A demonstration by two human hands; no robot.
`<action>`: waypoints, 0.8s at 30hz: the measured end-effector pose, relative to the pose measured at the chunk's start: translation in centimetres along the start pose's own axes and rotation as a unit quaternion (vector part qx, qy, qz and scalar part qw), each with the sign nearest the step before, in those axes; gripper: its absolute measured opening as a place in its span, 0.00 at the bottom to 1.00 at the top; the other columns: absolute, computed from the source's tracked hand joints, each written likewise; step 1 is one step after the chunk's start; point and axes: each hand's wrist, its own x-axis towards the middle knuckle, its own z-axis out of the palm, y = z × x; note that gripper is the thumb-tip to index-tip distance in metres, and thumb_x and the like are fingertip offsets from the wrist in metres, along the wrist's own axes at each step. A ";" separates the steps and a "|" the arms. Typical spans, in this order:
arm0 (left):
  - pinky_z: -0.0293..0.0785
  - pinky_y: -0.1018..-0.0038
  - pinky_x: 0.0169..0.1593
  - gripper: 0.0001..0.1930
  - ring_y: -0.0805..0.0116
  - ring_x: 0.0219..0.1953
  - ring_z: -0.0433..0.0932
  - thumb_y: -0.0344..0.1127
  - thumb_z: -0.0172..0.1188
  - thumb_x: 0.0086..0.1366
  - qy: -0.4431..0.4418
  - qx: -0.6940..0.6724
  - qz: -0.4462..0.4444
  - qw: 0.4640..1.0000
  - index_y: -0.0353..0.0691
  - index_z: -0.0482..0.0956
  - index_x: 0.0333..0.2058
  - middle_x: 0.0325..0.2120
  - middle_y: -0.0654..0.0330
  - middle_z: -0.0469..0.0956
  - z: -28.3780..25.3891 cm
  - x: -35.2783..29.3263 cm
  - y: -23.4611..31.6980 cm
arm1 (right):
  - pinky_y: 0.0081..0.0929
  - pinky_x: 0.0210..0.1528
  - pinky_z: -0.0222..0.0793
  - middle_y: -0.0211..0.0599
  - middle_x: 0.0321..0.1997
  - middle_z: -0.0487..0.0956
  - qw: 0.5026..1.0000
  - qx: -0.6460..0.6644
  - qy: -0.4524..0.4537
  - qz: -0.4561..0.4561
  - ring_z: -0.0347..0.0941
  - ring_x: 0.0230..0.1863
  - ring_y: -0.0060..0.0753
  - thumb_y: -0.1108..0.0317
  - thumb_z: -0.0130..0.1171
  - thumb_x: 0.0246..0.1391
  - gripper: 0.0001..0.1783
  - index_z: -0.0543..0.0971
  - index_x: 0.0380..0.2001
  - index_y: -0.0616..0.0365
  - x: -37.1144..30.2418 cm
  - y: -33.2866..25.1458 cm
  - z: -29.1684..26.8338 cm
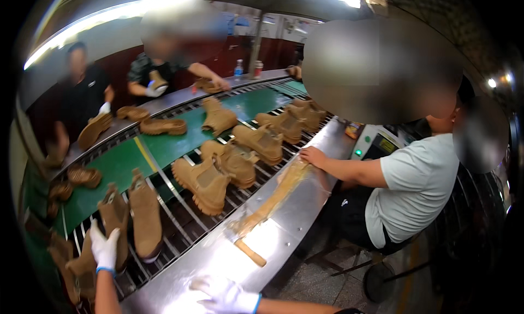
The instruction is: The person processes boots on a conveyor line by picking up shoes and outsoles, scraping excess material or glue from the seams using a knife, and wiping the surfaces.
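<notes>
A: Where is the person's left grip [103,248]?

B: At the lower left, in a white glove. It touches a tan suede ankle boot [82,267], which lies directly to its left on the metal-bar rack [183,232].

A: Are its fingers clamped on that boot?

B: Cannot tell; they point upward along it, and their undersides are hidden.

A: What stands on the other side?

B: A second boot [113,218], just beside the glove's thumb, then a third boot [146,221] a little further right.

A: And the right grip [225,295]?

B: Gloved too, over the near part of the steel worktop [210,256]. Its fingers are apart with nothing visible between them, well away from the touched boot.

A: Anything near it?

B: A wooden handle [251,253] lies further up the worktop, at the near end of a yellowish-brown strip [277,198]. Beyond the rack's row of boots runs a green conveyor belt [177,139].
</notes>
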 end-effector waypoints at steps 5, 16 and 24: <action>0.76 0.65 0.64 0.35 0.58 0.60 0.80 0.45 0.71 0.68 -0.228 -0.238 -0.121 0.937 0.29 0.73 0.66 0.60 0.44 0.80 -0.3 1.1 -0.2 | 0.46 0.74 0.67 0.56 0.72 0.74 0.716 0.668 -0.021 0.201 0.72 0.71 0.49 0.56 0.60 0.73 0.35 0.67 0.73 0.66 -3.8 2.6 0.2; 0.71 0.61 0.72 0.39 0.50 0.71 0.73 0.47 0.69 0.70 -0.189 -0.068 -0.100 0.974 0.33 0.66 0.72 0.68 0.41 0.74 -10.8 -7.2 11.3 | 0.41 0.48 0.82 0.45 0.43 0.87 0.981 0.156 0.054 0.100 0.86 0.45 0.48 0.68 0.69 0.56 0.16 0.84 0.48 0.61 -2.3 5.1 -7.8; 0.69 0.55 0.71 0.45 0.45 0.70 0.71 0.55 0.72 0.62 -0.206 0.178 0.094 0.958 0.34 0.66 0.70 0.66 0.41 0.71 -7.4 -7.5 16.7 | 0.42 0.54 0.80 0.49 0.49 0.85 0.982 0.146 -0.011 0.119 0.84 0.49 0.43 0.63 0.69 0.65 0.30 0.75 0.64 0.66 -4.7 3.3 -11.2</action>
